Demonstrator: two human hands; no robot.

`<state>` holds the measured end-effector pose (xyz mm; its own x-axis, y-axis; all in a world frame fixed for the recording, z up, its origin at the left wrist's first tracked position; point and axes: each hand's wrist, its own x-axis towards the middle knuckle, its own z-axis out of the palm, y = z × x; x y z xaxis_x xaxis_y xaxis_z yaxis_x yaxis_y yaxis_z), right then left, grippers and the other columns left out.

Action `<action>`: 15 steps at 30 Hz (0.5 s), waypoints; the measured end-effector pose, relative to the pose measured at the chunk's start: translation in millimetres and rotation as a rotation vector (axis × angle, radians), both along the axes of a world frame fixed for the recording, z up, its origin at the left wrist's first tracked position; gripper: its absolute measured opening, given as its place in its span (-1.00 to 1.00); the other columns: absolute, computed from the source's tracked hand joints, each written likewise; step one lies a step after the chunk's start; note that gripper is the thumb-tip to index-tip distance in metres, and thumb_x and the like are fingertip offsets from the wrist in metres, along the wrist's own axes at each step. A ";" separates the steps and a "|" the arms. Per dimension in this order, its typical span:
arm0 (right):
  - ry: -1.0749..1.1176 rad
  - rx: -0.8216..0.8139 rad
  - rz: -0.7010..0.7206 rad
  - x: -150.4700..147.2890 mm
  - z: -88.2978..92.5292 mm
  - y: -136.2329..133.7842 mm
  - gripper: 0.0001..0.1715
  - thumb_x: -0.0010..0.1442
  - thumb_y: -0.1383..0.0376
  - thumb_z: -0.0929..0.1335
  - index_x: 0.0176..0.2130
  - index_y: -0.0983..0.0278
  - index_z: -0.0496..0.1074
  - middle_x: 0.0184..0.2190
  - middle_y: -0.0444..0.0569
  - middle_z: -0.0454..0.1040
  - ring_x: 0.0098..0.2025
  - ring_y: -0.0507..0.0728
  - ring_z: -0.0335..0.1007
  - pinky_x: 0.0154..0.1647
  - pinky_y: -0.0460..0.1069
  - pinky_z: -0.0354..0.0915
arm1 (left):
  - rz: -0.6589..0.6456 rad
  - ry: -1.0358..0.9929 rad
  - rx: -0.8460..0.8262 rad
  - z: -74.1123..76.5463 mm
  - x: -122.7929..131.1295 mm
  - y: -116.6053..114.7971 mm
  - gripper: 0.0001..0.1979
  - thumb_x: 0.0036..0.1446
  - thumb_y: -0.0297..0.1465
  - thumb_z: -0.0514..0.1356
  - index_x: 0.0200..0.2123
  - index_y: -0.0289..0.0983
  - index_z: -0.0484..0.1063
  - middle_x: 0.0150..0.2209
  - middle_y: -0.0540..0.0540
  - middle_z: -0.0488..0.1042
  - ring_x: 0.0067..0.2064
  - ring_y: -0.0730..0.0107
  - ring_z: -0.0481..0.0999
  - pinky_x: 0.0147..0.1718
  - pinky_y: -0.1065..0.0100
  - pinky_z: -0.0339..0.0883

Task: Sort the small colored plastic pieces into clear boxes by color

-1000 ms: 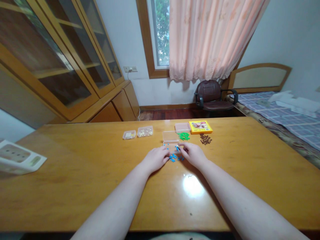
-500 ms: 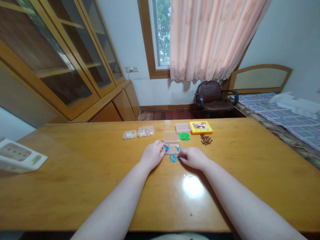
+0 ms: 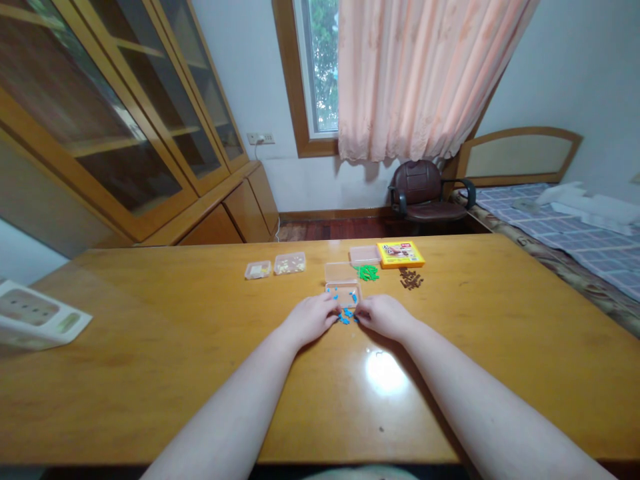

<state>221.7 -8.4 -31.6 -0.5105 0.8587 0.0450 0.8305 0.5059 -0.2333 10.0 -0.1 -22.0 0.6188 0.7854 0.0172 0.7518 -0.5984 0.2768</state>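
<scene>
Fingers (image 3: 365,309) by blue pieces (image 3: 345,316), box (image 3: 344,298) crosswise

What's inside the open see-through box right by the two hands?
A few small blue pieces lie in the open box, some toward its left side and some toward its right. The left hand covers its near left corner, so I can't see what's there.

- Between the bare left hand (image 3: 316,313) and bare right hand (image 3: 383,315), small bright-blue pieces (image 3: 345,316) fill a narrow gap.
- Just beyond, an open, shallow, clear plastic box (image 3: 344,295) stands in the way.
- Ahead on the right, piled green pieces (image 3: 368,273), brown pieces (image 3: 411,279) and a flat yellow box (image 3: 401,255) obstruct.
- Broad passage lies over the glossy brown wooden desk (image 3: 200,347) outside either forearm.
</scene>
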 end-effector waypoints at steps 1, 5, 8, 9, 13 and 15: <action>0.007 0.003 0.000 0.3 -0.8 0.1 -0.81 0.14 0.29 0.30 -0.34 0.20 0.52 -0.40 -0.02 0.56 -0.40 0.09 0.44 -0.39 -0.08 0.15 | 0.001 0.007 -0.002 0.0 -0.4 0.4 -0.85 0.14 -0.35 0.12 -0.25 -0.17 0.46 -0.22 -0.05 0.42 -0.22 0.37 0.44 -0.23 0.40 0.30; 0.113 0.029 0.003 1.9 -3.7 0.1 -0.82 0.15 0.27 0.30 -0.36 0.22 0.51 -0.43 -0.04 0.54 -0.42 0.05 0.39 -0.39 -0.10 0.14 | -0.009 0.018 -0.012 -0.3 -1.4 1.7 -0.86 0.15 -0.35 0.11 -0.29 -0.18 0.45 -0.22 -0.05 0.42 -0.22 0.36 0.44 -0.23 0.39 0.31; 0.267 0.115 -0.042 3.2 -4.3 0.5 -0.79 0.19 0.25 0.28 -0.33 0.24 0.50 -0.44 -0.05 0.53 -0.40 0.04 0.38 -0.35 -0.10 0.16 | -0.015 0.004 -0.023 -1.3 -1.4 1.7 -0.86 0.15 -0.35 0.10 -0.28 -0.18 0.45 -0.23 -0.05 0.43 -0.21 0.36 0.44 -0.21 0.38 0.31; 0.319 0.148 -0.075 3.5 -4.4 1.0 -0.78 0.19 0.25 0.27 -0.31 0.25 0.50 -0.44 -0.05 0.53 -0.39 0.04 0.39 -0.33 -0.10 0.18 | -0.014 0.002 -0.024 -1.6 -1.2 1.7 -0.86 0.15 -0.36 0.10 -0.28 -0.19 0.45 -0.24 -0.05 0.43 -0.21 0.36 0.44 -0.21 0.38 0.30; 0.407 0.140 -0.181 3.6 -5.4 4.8 -0.74 0.21 0.24 0.26 -0.23 0.26 0.50 -0.36 -0.01 0.54 -0.33 0.07 0.42 -0.29 -0.08 0.22 | -0.012 0.017 -0.017 -2.2 -1.0 1.5 -0.87 0.13 -0.38 0.11 -0.29 -0.20 0.45 -0.25 -0.06 0.43 -0.23 0.36 0.44 -0.23 0.39 0.31; 0.380 0.079 -0.191 3.4 -5.5 6.2 -0.71 0.21 0.22 0.25 -0.16 0.26 0.48 -0.35 -0.01 0.54 -0.33 0.08 0.42 -0.29 -0.07 0.23 | -0.013 0.020 -0.015 -1.9 -1.1 1.5 -0.87 0.13 -0.38 0.11 -0.29 -0.20 0.45 -0.25 -0.06 0.44 -0.24 0.36 0.44 -0.24 0.39 0.31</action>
